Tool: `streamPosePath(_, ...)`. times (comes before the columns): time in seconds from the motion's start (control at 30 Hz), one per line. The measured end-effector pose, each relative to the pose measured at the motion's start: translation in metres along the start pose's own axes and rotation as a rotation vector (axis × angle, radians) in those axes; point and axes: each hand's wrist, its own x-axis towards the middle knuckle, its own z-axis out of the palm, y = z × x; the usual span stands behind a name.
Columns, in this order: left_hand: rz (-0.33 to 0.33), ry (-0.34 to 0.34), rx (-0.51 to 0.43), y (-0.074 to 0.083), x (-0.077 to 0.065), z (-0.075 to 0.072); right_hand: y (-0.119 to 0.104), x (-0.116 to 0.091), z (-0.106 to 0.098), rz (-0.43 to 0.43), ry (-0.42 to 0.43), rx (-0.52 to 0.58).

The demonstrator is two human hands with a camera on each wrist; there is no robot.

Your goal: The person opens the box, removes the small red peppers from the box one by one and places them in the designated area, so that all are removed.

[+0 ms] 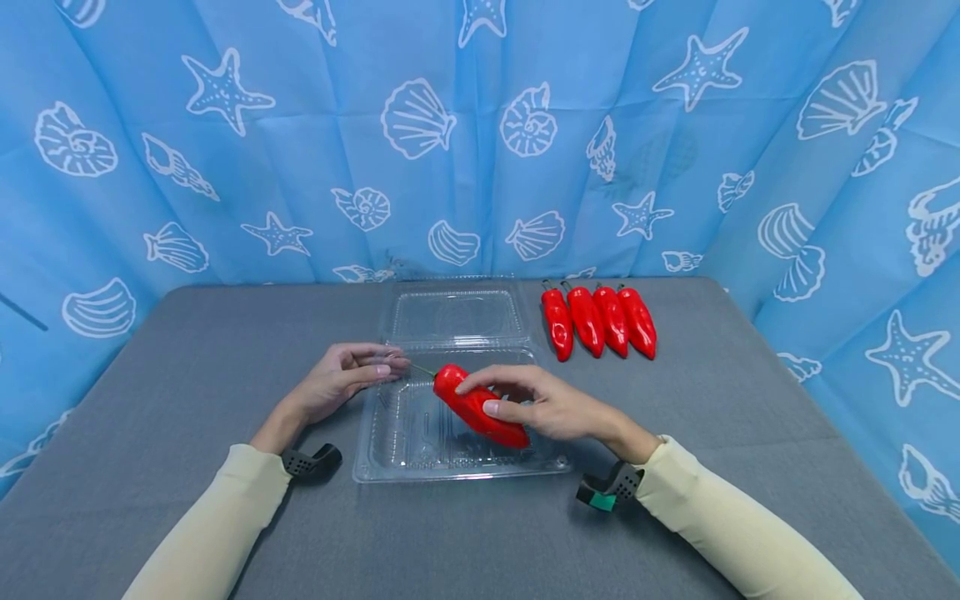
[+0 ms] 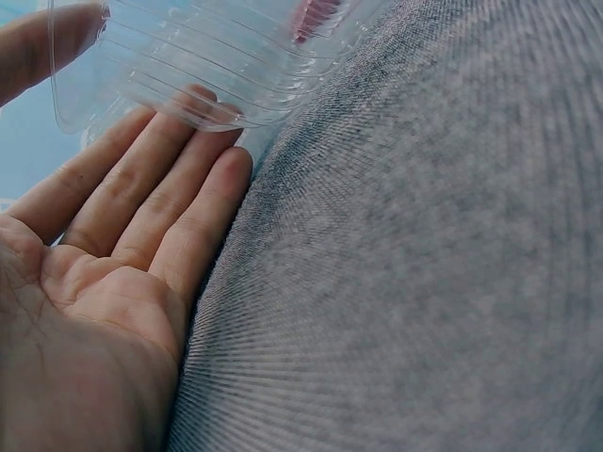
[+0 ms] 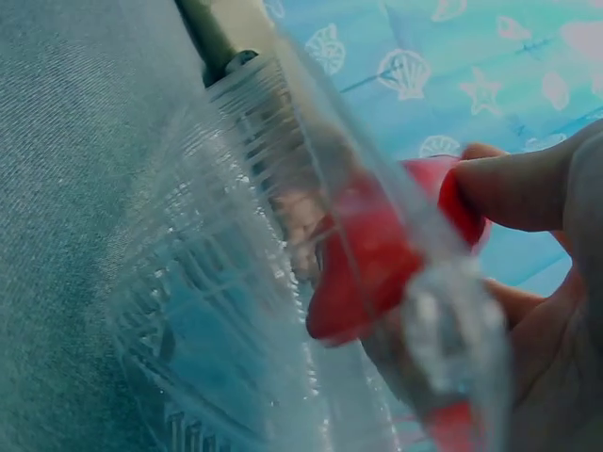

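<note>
A red pepper (image 1: pixel 480 407) with a thin green stem is gripped by my right hand (image 1: pixel 551 402), fingers on top and thumb at its near side. It tilts over the base of a clear plastic clamshell box (image 1: pixel 465 477), its stem toward the upper left. In the right wrist view the pepper (image 3: pixel 363 268) shows through the box's clear wall. My left hand (image 1: pixel 352 371) is at the box's left side. Its fingers lie fairly straight against the box edge in the left wrist view, with the thumb (image 2: pixel 47 47) at the rim.
Several more red peppers (image 1: pixel 600 321) lie in a row at the back right of the grey table (image 1: pixel 750 433). The clamshell's lid (image 1: pixel 457 315) is folded back flat behind its base. A blue curtain (image 1: pixel 480 192) with white shells stands behind the table.
</note>
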Motion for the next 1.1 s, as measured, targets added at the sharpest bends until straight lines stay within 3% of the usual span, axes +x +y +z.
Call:
streamPosePath(0.23,-0.003,-0.002,-0.012,0.0,0.0,0.0,0.0,0.001,-0.003,-0.026,0.03,0.053)
streamPosePath(0.7,0.004,-0.01,-0.025,0.0,0.0,0.0,-0.008,-0.004,-0.012,-0.038,0.077,0.008)
streamPosePath(1.1,0.006,-0.014,-0.03,0.0,0.0,0.0,-0.018,-0.012,-0.029,-0.078,0.171,-0.043)
